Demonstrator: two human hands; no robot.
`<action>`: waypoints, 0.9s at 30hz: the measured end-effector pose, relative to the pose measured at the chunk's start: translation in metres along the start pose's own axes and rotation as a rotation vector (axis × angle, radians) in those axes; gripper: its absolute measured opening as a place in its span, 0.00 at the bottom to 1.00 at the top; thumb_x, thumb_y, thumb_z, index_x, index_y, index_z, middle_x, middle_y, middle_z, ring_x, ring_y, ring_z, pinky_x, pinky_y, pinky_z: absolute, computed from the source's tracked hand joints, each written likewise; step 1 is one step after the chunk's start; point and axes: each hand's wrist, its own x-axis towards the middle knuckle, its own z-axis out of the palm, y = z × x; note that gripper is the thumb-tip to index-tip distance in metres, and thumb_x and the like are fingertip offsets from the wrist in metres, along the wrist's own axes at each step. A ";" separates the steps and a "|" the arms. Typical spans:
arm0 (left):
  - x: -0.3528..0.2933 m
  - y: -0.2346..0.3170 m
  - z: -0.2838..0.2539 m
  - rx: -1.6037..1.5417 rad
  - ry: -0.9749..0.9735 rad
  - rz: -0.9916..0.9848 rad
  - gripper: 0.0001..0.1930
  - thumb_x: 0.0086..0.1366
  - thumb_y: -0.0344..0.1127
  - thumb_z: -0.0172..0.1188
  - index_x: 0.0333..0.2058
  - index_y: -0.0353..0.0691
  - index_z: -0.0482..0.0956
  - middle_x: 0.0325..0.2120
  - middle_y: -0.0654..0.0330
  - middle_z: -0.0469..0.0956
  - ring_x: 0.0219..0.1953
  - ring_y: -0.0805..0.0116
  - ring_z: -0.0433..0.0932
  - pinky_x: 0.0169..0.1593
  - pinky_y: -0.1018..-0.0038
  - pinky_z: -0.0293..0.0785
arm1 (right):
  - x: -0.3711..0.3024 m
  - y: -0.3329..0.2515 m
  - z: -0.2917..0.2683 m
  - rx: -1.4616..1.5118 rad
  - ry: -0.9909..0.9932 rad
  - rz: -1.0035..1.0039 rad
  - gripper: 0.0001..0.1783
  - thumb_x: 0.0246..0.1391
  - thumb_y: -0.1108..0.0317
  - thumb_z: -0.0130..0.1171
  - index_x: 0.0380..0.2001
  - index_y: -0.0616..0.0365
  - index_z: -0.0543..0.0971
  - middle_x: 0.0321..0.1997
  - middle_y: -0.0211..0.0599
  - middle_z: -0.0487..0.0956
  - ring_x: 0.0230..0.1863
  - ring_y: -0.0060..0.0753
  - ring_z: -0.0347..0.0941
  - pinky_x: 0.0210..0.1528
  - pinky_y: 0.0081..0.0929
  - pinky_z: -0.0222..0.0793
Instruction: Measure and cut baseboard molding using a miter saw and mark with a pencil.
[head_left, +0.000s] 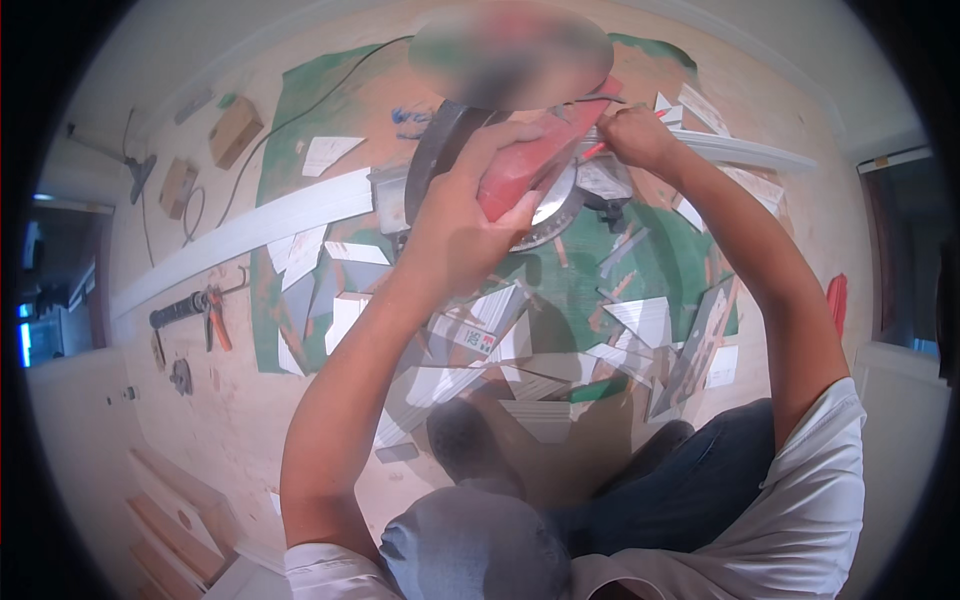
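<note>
My left hand [465, 205] is wrapped round the red housing [535, 165] of a mitre saw, thumb on the near side and fingers over the far side. Below the housing shows part of the saw's round metal base [555, 205]; a blurred patch covers its far part. To the right, my right hand [637, 137] is closed on a thin red pencil-like stick [595, 151], whose ends show on both sides of the fist. A long white trim strip [250, 225] reaches the saw from the left. More white strips [745, 150] extend to the right, beyond my right wrist.
A green sheet [560, 285] lies under the saw, strewn with white trim offcuts [640, 320] and dust. At left are a caulking gun [195, 312], wood blocks [237, 130] and a dark cable [270, 130]. Boards [180, 530] lean at lower left. My shoes stand among offcuts.
</note>
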 end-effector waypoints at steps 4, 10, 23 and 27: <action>0.007 0.010 -0.001 0.000 -0.019 0.013 0.25 0.64 0.33 0.61 0.60 0.45 0.69 0.55 0.47 0.78 0.53 0.46 0.80 0.58 0.62 0.73 | 0.001 0.001 0.000 -0.005 -0.041 0.006 0.10 0.49 0.66 0.62 0.32 0.61 0.77 0.28 0.47 0.82 0.36 0.52 0.82 0.39 0.47 0.75; 0.091 0.059 -0.002 -0.053 -0.248 -0.068 0.24 0.64 0.39 0.60 0.58 0.42 0.72 0.33 0.56 0.80 0.25 0.71 0.79 0.31 0.73 0.77 | -0.001 -0.002 -0.005 0.033 -0.020 0.020 0.08 0.47 0.70 0.61 0.32 0.59 0.77 0.28 0.47 0.83 0.36 0.51 0.82 0.40 0.47 0.75; 0.305 0.112 0.057 0.911 -0.319 0.179 0.19 0.58 0.42 0.62 0.40 0.31 0.87 0.41 0.43 0.85 0.41 0.47 0.85 0.50 0.58 0.78 | -0.005 -0.004 -0.012 0.050 -0.041 0.085 0.10 0.54 0.68 0.57 0.39 0.56 0.81 0.36 0.41 0.85 0.41 0.46 0.84 0.42 0.44 0.78; 0.296 0.121 0.059 1.063 -0.192 0.187 0.20 0.61 0.46 0.63 0.39 0.32 0.87 0.42 0.40 0.84 0.44 0.43 0.83 0.51 0.59 0.77 | -0.007 -0.008 -0.005 0.058 -0.038 0.046 0.11 0.56 0.68 0.56 0.41 0.56 0.81 0.37 0.39 0.86 0.42 0.46 0.84 0.43 0.43 0.79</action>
